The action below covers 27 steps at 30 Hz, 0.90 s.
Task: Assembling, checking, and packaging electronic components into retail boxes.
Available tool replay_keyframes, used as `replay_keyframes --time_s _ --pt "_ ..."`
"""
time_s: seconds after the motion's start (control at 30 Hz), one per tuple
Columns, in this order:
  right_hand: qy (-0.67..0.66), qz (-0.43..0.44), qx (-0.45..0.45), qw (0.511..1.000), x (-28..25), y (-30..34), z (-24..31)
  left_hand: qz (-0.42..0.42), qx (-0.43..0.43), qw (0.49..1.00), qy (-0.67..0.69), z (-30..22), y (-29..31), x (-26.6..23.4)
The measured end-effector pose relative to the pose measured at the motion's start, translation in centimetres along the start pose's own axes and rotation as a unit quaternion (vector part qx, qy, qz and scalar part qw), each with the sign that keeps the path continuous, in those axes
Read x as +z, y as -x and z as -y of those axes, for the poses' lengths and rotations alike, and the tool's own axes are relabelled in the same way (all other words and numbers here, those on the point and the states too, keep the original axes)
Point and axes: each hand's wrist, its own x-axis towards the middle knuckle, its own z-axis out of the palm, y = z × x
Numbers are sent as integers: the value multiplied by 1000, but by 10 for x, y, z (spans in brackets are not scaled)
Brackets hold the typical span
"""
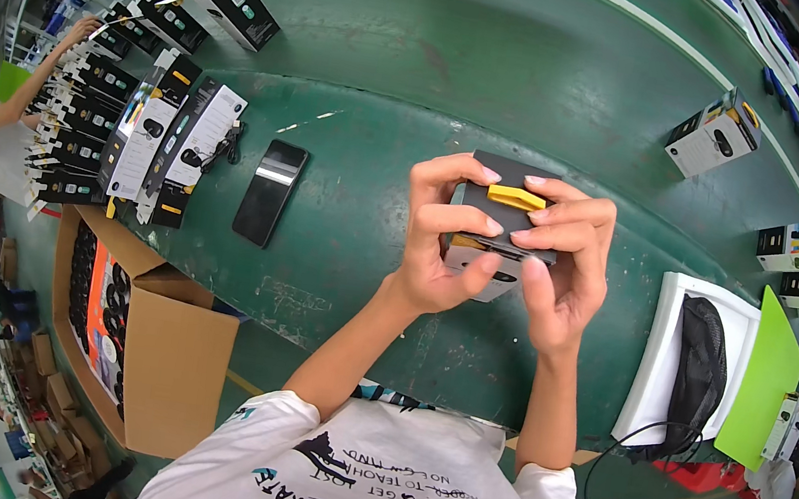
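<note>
Above the green table, a small black, white and yellow product box is held between my two hands. Its dark end with a yellow tab faces up, and part of a white printed side shows below. My left hand wraps the box's left side, fingertips on the dark end and thumb low at the near edge. On the other side my right hand grips it likewise, its thumb near the closing edge. My palms hide much of the box's sides. A black phone lies to the left on the table.
Product boxes and a row of open-topped boxes stand at left, where another person's arm reaches. Below them is an open carton. At right are a white tray with a black mesh bag and a lime-green board.
</note>
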Motion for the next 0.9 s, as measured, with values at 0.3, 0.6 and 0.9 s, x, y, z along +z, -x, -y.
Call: replay_keyframes --time_s 0.3,0.6,0.9 --pt "47 -34 -48 997 8 5 -4 10 19 1000 -7 4 2 -2" --pt "81 -207 -355 908 -9 -25 140 44 -8 999 21 -14 11 -4" --pt "-209 -252 -391 860 -4 -39 167 50 1 998 30 -28 42 -15"
